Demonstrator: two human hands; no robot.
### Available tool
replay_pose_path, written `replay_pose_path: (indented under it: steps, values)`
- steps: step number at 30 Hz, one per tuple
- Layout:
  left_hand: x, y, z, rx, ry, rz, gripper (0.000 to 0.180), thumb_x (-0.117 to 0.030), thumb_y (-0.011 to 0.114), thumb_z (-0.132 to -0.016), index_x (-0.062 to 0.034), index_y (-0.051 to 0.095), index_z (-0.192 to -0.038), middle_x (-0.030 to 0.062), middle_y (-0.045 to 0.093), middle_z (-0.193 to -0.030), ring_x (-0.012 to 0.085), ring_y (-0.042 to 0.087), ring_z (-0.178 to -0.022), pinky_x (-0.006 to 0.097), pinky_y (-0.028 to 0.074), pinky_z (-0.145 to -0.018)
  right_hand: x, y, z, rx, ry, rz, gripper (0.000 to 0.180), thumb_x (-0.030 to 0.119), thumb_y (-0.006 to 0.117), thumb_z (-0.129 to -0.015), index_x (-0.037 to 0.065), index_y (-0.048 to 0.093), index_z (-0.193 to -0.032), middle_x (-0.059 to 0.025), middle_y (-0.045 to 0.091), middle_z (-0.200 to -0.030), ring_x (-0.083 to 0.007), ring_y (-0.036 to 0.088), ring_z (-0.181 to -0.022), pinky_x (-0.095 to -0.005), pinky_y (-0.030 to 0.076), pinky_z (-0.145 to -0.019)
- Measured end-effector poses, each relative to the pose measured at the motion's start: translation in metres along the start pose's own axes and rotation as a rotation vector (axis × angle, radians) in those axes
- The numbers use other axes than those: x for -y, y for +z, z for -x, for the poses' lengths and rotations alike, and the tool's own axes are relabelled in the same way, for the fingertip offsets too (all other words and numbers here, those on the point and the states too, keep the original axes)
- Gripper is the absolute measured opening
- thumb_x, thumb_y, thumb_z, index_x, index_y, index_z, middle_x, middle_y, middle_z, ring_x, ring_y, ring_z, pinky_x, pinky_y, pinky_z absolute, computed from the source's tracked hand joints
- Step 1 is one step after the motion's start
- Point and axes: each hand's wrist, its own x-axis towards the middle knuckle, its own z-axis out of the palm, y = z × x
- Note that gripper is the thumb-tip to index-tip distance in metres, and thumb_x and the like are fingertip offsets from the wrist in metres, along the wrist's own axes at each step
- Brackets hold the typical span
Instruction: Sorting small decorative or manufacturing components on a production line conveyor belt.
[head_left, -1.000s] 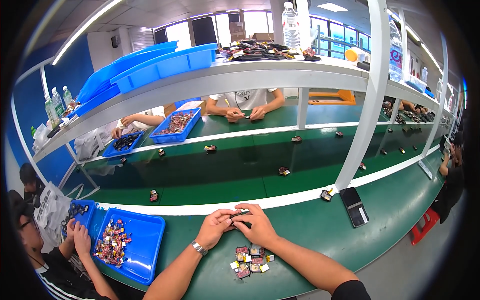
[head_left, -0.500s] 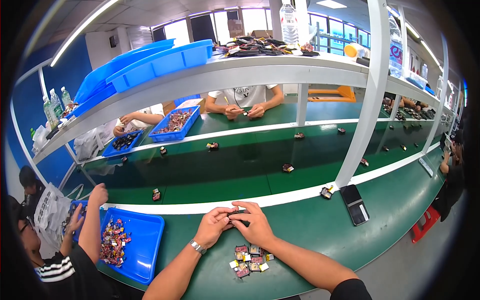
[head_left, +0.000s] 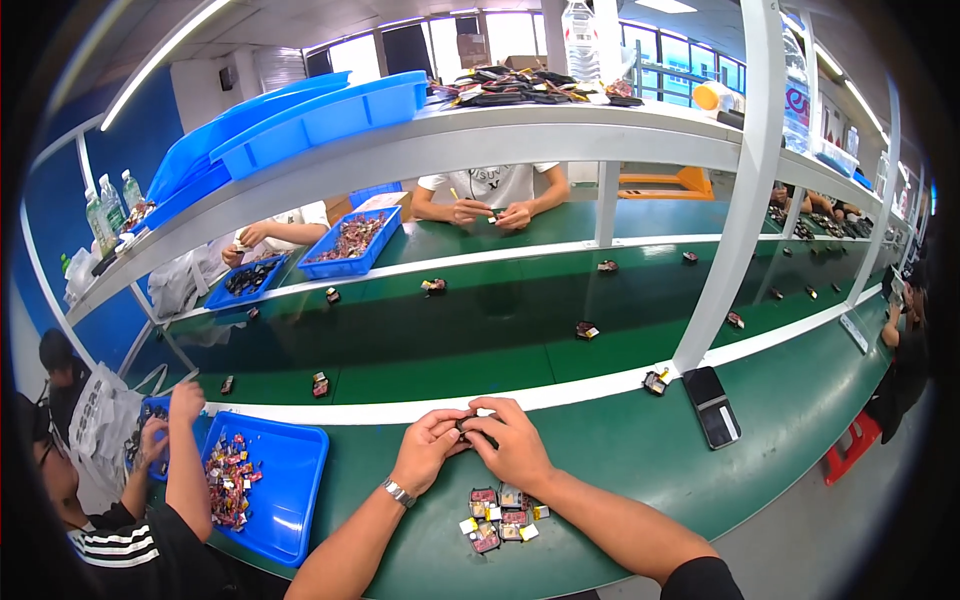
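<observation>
Over the green bench, my left hand (head_left: 425, 456) and my right hand (head_left: 513, 446) meet with fingers closed around a small black device part (head_left: 466, 427). Fingers cover most of this part, so its exact kind does not show. A metal-band watch (head_left: 398, 492) is on my left wrist. Just below my hands lies a cluster of small black-framed electronic modules (head_left: 503, 517), with reddish boards and white and yellow tabs. Farther off, a single similar module (head_left: 655, 381) rests on the white rail, right of my hands.
A blue tray (head_left: 290, 490) of loose modules stands left, beside a co-worker's raised arm (head_left: 187, 450). Beyond the white rail, spaced modules (head_left: 586, 330) lie on the green belt (head_left: 450, 350). A black phone-like device (head_left: 712, 408) lies right. A white post (head_left: 735, 190) supports the overhead shelf (head_left: 520, 135).
Modules on the belt have shifted slightly right, and another has come into sight at the belt's left. The left co-worker's hands have moved. My hands stay together around the black part.
</observation>
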Motion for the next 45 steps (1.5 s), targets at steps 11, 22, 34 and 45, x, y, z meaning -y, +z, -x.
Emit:
replay_pose_path:
  steps: [11, 22, 34, 45]
  values:
    - [0.002, -0.001, -0.001, 0.012, -0.02, 0.017, 0.027, 0.0, 0.049, -0.097, 0.0009, 0.05, -0.124, 0.0131, 0.062, -0.12, 0.0195, 0.061, -0.11, 0.035, 0.053, -0.094, 0.002, 0.002, -0.005, -0.072, -0.09, 0.098, 0.015, 0.001, 0.072, -0.077, 0.002, 0.067, -0.091, -0.0095, 0.062, -0.1, -0.0253, 0.065, -0.086, -0.033, 0.056, -0.072]
    - [0.002, 0.0, 0.0, -0.003, -0.027, 0.021, 0.026, 0.0, 0.049, -0.097, 0.0012, 0.051, -0.123, 0.0127, 0.062, -0.119, 0.0186, 0.062, -0.109, 0.034, 0.054, -0.092, 0.001, 0.005, -0.004, -0.054, -0.112, 0.178, 0.016, 0.006, 0.071, -0.078, 0.004, 0.068, -0.094, -0.0068, 0.063, -0.1, -0.0241, 0.063, -0.088, -0.0339, 0.055, -0.073]
    - [0.008, 0.004, -0.001, -0.118, 0.032, -0.082, 0.019, -0.003, 0.054, -0.096, 0.0016, 0.057, -0.114, 0.0095, 0.067, -0.106, 0.0133, 0.065, -0.094, 0.027, 0.054, -0.082, 0.002, 0.007, -0.004, -0.039, -0.031, 0.029, 0.014, 0.004, 0.069, -0.079, 0.003, 0.065, -0.093, -0.0079, 0.063, -0.098, -0.0249, 0.064, -0.087, -0.0338, 0.055, -0.074]
    - [0.018, 0.004, -0.001, -0.137, 0.131, -0.271, 0.02, 0.0, 0.053, -0.095, 0.004, 0.057, -0.115, 0.0115, 0.067, -0.107, 0.0156, 0.065, -0.099, 0.028, 0.054, -0.084, -0.008, 0.014, -0.003, -0.029, 0.285, -0.243, 0.015, 0.003, 0.069, -0.082, -0.001, 0.067, -0.096, -0.0119, 0.066, -0.091, -0.0191, 0.069, -0.076, -0.028, 0.057, -0.07]
